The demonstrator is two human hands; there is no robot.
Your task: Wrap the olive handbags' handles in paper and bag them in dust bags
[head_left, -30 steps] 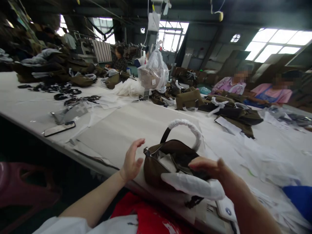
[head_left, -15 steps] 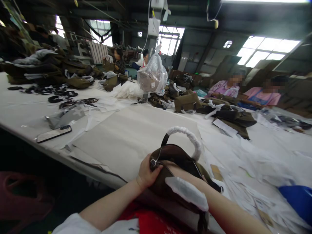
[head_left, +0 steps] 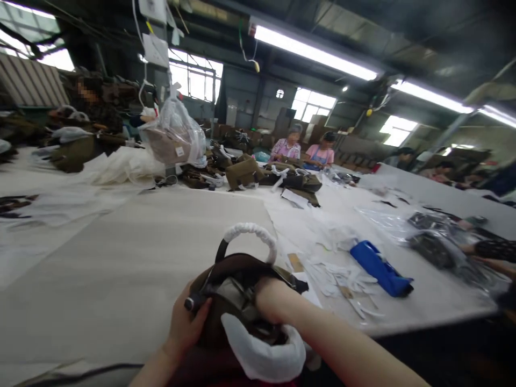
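Note:
A dark brown-olive handbag stands with its zipped mouth open at the table's near edge. Both of its handles are wrapped in white: the far handle arches upward, and the near handle hangs down toward me. My left hand grips the bag's left end, thumb at the rim beside a round metal zip piece. Through the opening reaches my right hand, whose fingers are hidden inside. Greyish lining shows within the mouth.
A large pale sheet covers the table ahead. Right of the bag lie paper scraps and a blue object. Beyond are piled bags and a plastic-wrapped bundle. Co-workers sit farther back; another person's arm reaches in at right.
My view has swung right, bringing the blue object and more table into sight. The right hand is still in the bag, now with greyish lining visible in its mouth. My left hand keeps its grip.

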